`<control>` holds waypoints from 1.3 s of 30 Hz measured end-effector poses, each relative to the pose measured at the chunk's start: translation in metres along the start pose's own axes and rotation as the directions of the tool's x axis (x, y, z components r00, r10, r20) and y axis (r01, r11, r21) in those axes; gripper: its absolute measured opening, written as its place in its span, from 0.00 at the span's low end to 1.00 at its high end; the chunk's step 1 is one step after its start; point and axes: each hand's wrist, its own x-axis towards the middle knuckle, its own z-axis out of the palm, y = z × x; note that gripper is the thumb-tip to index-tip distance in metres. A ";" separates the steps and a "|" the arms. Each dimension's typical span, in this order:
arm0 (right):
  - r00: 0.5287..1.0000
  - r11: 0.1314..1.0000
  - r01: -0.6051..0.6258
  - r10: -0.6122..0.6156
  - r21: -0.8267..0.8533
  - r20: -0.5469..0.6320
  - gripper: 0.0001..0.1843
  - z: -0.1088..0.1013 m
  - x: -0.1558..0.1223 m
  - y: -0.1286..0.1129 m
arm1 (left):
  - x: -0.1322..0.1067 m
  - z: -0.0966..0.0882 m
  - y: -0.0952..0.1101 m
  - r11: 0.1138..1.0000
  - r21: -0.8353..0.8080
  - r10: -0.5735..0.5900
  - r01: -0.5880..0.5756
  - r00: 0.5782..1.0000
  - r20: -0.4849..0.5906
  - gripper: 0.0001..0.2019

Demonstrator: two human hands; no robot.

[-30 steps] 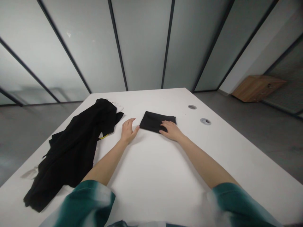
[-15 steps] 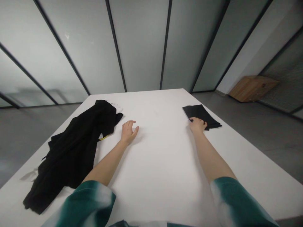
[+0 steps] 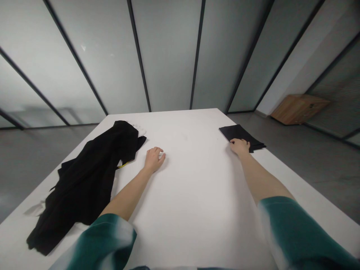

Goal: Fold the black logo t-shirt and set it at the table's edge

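At the right side of the white table lies a flat, folded black cloth (image 3: 234, 131), which looks layered at its near right edge. My right hand (image 3: 240, 146) is on its near edge, with fingers closed on the fabric there; the grip is partly hidden by the hand itself. Left of the table's middle, my left hand (image 3: 154, 159) rests low over the surface, its fingers loosely curved, the thumb apart and nothing held. Beyond it to the left spreads a large heap of black fabric (image 3: 90, 180), and a bit of yellow strip (image 3: 123, 165) shows at its right edge.
The white table (image 3: 185, 210) narrows toward frosted glass panels (image 3: 168, 56) with dark frames. Pale scraps (image 3: 36, 209) stick out from under the black heap. A wooden cabinet (image 3: 299, 108) stands on the grey floor at the far right.
My right hand and the folded black cloth have shifted slightly to the right. My left hand's fingers have curled in a little, near the same place.
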 end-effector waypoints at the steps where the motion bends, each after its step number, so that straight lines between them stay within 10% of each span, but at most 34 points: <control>1: 1.000 1.000 0.012 -0.011 0.014 -0.029 0.17 -0.002 0.000 -0.005 | 0.001 0.000 0.000 0.999 0.030 -0.026 0.025 0.999 0.022 0.11; 6: 0.964 0.960 0.252 -0.238 0.120 -0.121 0.17 -0.003 -0.025 -0.057 | 0.002 -0.001 0.002 0.985 0.150 -0.101 0.084 0.988 0.114 0.15; 12: 0.862 0.853 0.483 -0.503 0.199 0.067 0.18 0.024 -0.077 -0.112 | 0.000 -0.003 -0.002 0.983 0.184 -0.059 0.021 0.978 0.202 0.18; 39: 0.824 0.808 0.508 -0.557 0.300 0.104 0.18 0.041 -0.072 -0.096 | 0.003 0.001 -0.025 0.982 0.184 -0.100 0.051 0.958 0.270 0.26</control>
